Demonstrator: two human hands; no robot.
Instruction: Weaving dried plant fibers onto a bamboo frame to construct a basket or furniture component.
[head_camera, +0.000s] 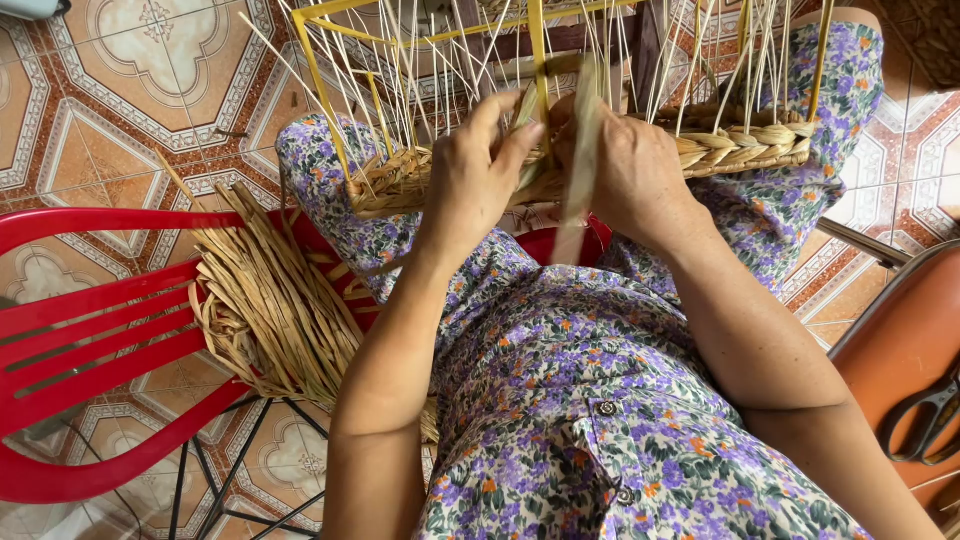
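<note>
Here both hands, left hand (478, 165) and right hand (632, 170), apparently pinch a straw strand (578, 160) at the empty basket (740, 145).

The top edge is cutting off the yellow frame (540, 40) and its upright reeds (440, 60); the pale strand (580, 150) is blurring between the 2 hands, its lower end vanishing behind the right hand (635, 180); the left hand (480, 170) is hiding part of the woven rim (740, 145); the scissors (925, 415) are running off the right edge; the person's lap is covering the red chair's (90, 340) seat.
</note>
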